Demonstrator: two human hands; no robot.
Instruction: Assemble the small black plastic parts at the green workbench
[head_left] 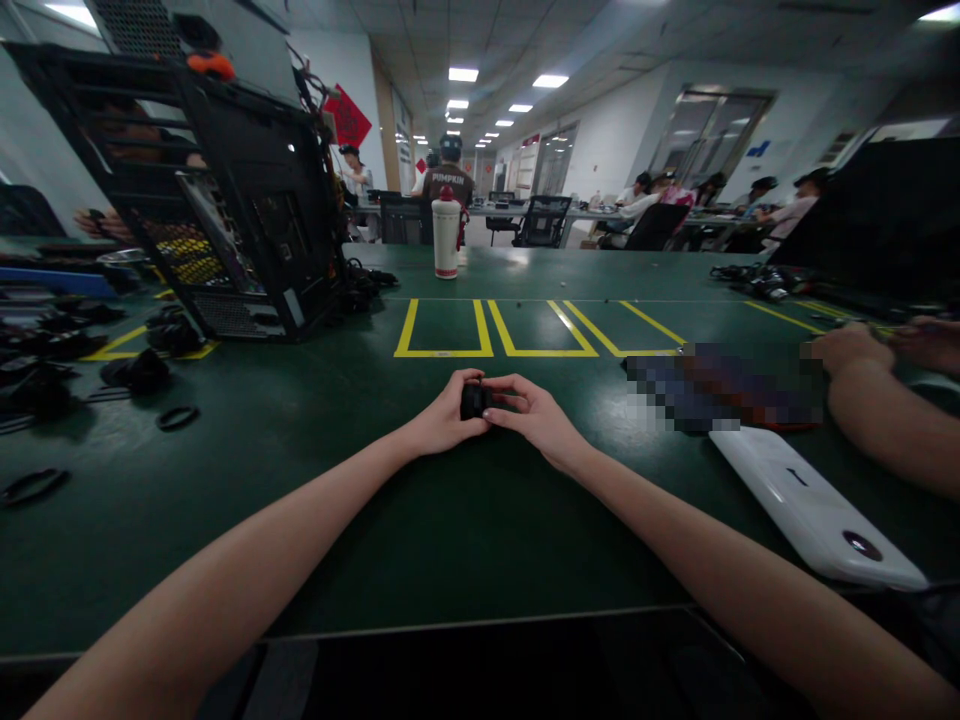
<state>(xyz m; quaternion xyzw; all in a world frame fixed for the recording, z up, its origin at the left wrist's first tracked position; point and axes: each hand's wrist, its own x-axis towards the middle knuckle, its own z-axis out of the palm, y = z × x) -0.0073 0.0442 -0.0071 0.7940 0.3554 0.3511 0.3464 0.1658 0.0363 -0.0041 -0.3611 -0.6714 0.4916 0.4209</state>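
Observation:
A small black rounded object [474,401] is held just above the green table, in the middle of the head view. Its kind is too dark to make out. The fingers and thumb of my left hand [444,418] wrap round its left side. From the right, my right hand [531,410] pinches its edge between thumb and fingertips. Both hands meet at the object, and part of it is hidden behind the fingers. Left of my left hand, a black ring [178,417] lies flat on the table [360,560].
An open computer case [300,240] stands at the left, among black cable bundles [135,372]. Yellow tape outlines [442,353] and a white bottle [445,240] are ahead. A white device [810,500] and a co-worker's arms [885,410] are at the right.

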